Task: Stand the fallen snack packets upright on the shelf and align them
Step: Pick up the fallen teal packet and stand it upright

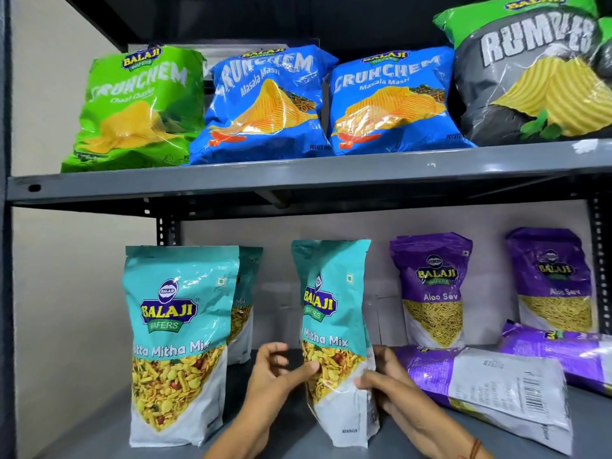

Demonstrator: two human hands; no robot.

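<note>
A teal Mitha Mix packet stands upright at the middle of the lower shelf, turned slightly left. My left hand touches its lower left edge with the thumb, fingers curled apart. My right hand grips its lower right edge. Another teal packet stands upright at the left, with a third behind it. Two purple Aloo Sev packets stand at the back right. Two purple packets lie fallen on the right, one showing its barcode back, one behind it.
The upper shelf carries a green Crunchem bag, two blue Crunchem bags and a grey Rumbles bag. Perforated shelf posts stand at back left and right. A wall closes the left side.
</note>
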